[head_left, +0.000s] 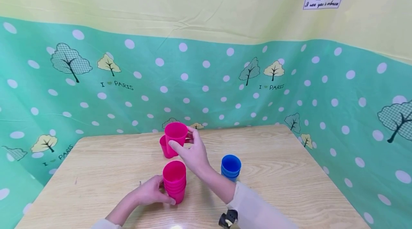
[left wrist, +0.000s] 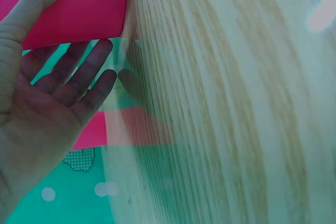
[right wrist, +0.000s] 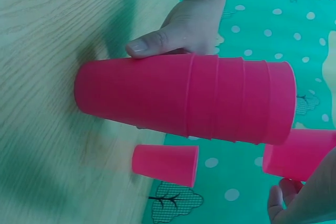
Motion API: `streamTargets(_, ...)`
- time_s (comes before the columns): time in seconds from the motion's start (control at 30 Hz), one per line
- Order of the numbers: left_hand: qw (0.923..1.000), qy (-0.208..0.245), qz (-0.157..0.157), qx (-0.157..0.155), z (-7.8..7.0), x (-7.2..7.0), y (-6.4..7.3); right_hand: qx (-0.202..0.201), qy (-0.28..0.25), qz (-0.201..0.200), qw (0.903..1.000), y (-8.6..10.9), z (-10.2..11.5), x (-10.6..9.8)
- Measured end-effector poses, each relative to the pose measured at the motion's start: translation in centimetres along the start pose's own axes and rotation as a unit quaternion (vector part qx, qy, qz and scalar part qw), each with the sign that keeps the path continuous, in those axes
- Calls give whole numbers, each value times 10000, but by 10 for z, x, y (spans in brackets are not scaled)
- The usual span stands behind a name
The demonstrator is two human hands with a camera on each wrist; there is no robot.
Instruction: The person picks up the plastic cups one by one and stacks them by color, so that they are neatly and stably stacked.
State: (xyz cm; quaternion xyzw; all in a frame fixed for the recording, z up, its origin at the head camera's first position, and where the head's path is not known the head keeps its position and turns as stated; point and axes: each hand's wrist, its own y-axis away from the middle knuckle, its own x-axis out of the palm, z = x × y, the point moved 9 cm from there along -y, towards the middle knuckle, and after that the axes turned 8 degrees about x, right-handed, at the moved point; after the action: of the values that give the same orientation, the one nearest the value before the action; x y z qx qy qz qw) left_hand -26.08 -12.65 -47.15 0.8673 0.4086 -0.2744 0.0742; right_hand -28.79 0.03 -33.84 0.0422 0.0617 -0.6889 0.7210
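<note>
A stack of several nested pink cups (head_left: 175, 180) stands upright on the table toward the front. My left hand (head_left: 151, 190) holds it low down, thumb on the near side and fingers round the far side. In the left wrist view the fingers of that hand (left wrist: 47, 95) curve loosely by the lowest cup (left wrist: 89, 11). Farther back, my right hand (head_left: 194, 152) pinches a pink cup (head_left: 176, 132) between thumb and fingers, mouth up. Partly behind it in the head view, another pink cup (head_left: 163, 146) stands on the table; the right wrist view shows this standing cup (right wrist: 165, 165) whole.
A stack of blue cups (head_left: 230, 166) stands right of the pink stack, beside my right forearm. The wooden table (head_left: 289, 186) ends at a green and yellow printed cloth (head_left: 206, 78) behind and at the right. A black watch-like device (head_left: 228, 218) is at my right wrist.
</note>
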Motion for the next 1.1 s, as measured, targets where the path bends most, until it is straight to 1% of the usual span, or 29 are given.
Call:
streamTargets(0.2, 10000, 41, 42, 32, -1, 1, -1, -160, 22, 146, 9998, 3, 11, -1)
streamTargets(0.4, 10000, 69, 9, -64, 1, 0, -1, -324, 87, 321, 9989, 8, 17, 0)
streamTargets(0.57, 9998, 114, 19, -130, 1, 1, -1, -371, 190, 396, 9983, 13, 17, 1)
streamTargets(0.83, 9998, 106, 55, -187, 3, 1, -1, -296, 436, 591, 9969, 24, 12, 2)
streamTargets(0.93, 9998, 107, 75, -165, 3, 2, -1, -399, 553, 712, 9951, 27, 10, 3)
streamTargets(1.1, 9998, 35, 41, -172, 4, 1, -1, -732, 714, 839, 9912, 33, 8, 3)
